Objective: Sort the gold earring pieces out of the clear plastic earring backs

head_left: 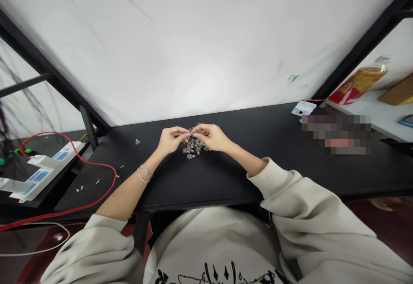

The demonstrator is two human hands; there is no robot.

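My left hand [172,140] and my right hand [211,137] meet above the black table, thumbs and fingers pinched together. Between the fingertips is a tiny clear glass bottle [191,132], mostly covered by the fingers. Whether a cork is in it I cannot tell. Just below and between the hands lies a loose cluster of several small clear bottles with brown cork stoppers [198,143]. One corked bottle [189,156] lies at the near edge of the cluster. A single clear piece [137,141] sits apart, left of my left hand.
On the left, a red cable [100,163] crosses the black table [206,185] near a white power strip [48,172]. Small bits [97,181] lie beside it. A white camera-like item [303,108] is at the back right. A drink bottle [358,84] stands on a side shelf.
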